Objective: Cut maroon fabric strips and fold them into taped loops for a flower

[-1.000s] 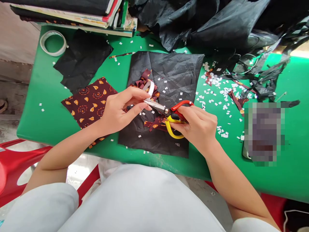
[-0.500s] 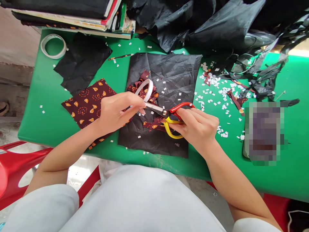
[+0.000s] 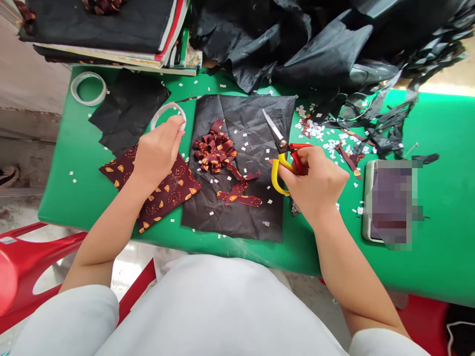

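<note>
My left hand (image 3: 158,151) is closed on a white tape roll (image 3: 166,111), held over the maroon patterned cloth (image 3: 163,190) and the edge of a black sheet. My right hand (image 3: 315,180) grips scissors (image 3: 282,151) with one red and one yellow handle; their blades are shut and point up and away over the creased black sheet (image 3: 252,128). Between my hands, on that sheet, lies a rosette of folded maroon strips (image 3: 214,148) with a few loose strips (image 3: 237,193) below it.
The green table (image 3: 445,148) is littered with small white paper bits (image 3: 326,143). A second tape roll (image 3: 88,88) lies at far left beside black fabric (image 3: 128,109). Books (image 3: 111,34) and black plastic (image 3: 297,39) pile at the back. A phone (image 3: 389,202) lies right. A red chair (image 3: 22,267) stands lower left.
My left hand carried the tape roll left and away from the scissors. My right hand swung the scissors up and right, blades closed. The maroon rosette now lies uncovered on the black sheet.
</note>
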`<action>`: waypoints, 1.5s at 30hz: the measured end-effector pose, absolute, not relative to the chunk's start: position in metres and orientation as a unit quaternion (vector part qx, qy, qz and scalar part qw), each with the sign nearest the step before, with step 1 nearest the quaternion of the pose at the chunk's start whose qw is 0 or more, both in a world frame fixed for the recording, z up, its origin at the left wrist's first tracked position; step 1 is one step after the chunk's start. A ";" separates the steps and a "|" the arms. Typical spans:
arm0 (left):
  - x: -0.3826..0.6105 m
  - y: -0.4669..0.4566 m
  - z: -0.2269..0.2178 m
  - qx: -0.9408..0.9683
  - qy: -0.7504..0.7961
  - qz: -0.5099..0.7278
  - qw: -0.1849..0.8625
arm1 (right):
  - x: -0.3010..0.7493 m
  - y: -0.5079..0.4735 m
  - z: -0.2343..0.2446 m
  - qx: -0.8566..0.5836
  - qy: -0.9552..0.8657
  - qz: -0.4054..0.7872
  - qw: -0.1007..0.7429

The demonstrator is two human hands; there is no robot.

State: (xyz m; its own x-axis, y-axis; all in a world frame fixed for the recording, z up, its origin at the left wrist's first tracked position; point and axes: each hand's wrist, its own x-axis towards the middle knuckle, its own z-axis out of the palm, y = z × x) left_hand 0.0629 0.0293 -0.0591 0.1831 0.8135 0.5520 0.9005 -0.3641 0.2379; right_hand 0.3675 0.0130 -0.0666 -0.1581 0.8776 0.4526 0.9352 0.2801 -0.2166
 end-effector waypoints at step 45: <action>0.149 -0.001 -0.041 -0.530 -0.451 -0.450 -0.560 | 0.322 -0.003 -0.058 -0.391 -0.753 0.337 0.407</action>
State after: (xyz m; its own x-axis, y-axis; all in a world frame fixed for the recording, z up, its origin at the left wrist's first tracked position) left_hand 0.1494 -0.0007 -0.0408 0.1879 0.9818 -0.0286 -0.0261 0.0341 0.9991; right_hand 0.3219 -0.0031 -0.0579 -0.3622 0.8636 0.3507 0.3148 0.4675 -0.8260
